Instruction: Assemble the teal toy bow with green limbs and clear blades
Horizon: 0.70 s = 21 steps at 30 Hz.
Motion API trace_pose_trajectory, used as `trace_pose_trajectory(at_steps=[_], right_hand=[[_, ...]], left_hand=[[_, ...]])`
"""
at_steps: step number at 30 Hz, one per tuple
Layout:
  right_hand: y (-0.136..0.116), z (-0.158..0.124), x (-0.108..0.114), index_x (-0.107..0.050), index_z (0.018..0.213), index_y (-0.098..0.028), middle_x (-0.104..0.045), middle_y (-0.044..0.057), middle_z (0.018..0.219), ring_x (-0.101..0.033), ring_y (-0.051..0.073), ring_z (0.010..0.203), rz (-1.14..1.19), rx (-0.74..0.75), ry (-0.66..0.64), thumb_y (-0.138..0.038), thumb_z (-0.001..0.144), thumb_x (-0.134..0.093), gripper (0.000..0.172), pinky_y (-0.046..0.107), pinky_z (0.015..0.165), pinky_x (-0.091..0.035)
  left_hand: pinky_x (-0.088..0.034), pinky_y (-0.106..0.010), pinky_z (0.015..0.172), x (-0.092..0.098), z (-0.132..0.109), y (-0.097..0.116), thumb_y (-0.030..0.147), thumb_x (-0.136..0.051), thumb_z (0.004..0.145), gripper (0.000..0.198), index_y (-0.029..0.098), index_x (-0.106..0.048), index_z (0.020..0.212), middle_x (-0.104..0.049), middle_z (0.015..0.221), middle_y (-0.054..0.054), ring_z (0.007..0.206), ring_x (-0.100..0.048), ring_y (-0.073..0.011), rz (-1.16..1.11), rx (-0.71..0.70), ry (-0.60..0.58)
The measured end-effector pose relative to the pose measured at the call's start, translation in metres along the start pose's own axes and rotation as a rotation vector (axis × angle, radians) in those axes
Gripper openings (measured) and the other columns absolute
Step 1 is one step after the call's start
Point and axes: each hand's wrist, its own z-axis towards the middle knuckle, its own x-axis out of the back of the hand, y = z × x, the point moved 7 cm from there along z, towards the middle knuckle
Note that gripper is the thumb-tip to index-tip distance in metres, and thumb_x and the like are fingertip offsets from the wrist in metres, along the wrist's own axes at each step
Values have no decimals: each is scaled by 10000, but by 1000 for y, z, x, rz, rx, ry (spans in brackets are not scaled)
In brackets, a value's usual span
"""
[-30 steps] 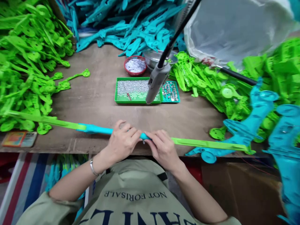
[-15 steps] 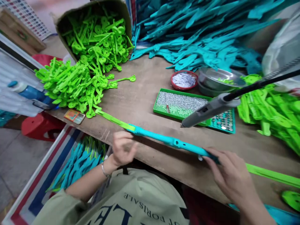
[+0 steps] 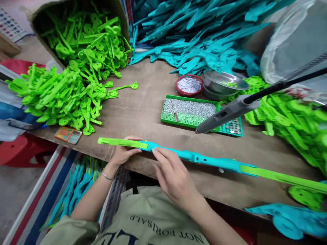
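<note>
A long turquoise plastic piece lies along the near edge of the table. Lime green plastic strips extend from both ends, a left strip and a right strip. My left hand is closed around the left strip close to the joint, fingers behind and thumb in front. Just right of that joint, the fingertips of my right hand bend over the turquoise piece; its thumb is lower, and any small item under the fingers is hidden. A small pale round part shows under the turquoise piece.
Green parts spill from a carton at left; turquoise parts pile at the back. A green tray holds small metal pieces, beside a red basket and metal bowl. A grey pointed tool hangs over the table.
My right hand has moved left along the turquoise piece, from its right end to near the left joint. My left hand has closed around the green strip. The view has shifted right.
</note>
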Motion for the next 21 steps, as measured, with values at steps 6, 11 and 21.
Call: trace_pose_trajectory(at_steps=[6, 11, 21], right_hand=[[23, 27, -72, -595, 1265, -82, -695, 146, 1047, -639, 278, 980, -249, -93, -193, -183, 918, -623, 363, 425, 893, -529], [28, 26, -75, -644, 1172, -138, -679, 73, 869, -599, 215, 784, -292, -112, -221, -241, 947, -595, 252, 340, 668, -442], [30, 36, -71, -658, 1029, -174, -668, 75, 893, -566, 227, 826, -229, -196, -278, -232, 910, -600, 145, 343, 690, -382]], left_hand=[[-568, -383, 856, 3, 12, -1, 418, -859, 713, 363, 211, -759, 993, -748, 958, -73, 920, -695, -220, 19, -61, -71], [-567, -353, 780, 2, 19, 3, 401, -877, 692, 312, 216, -765, 917, -754, 899, -68, 844, -696, -207, 26, -81, -120], [-562, -366, 881, 3, 16, 15, 357, -830, 766, 435, 221, -683, 1153, -715, 1076, -86, 1010, -686, -219, 23, -78, -169]])
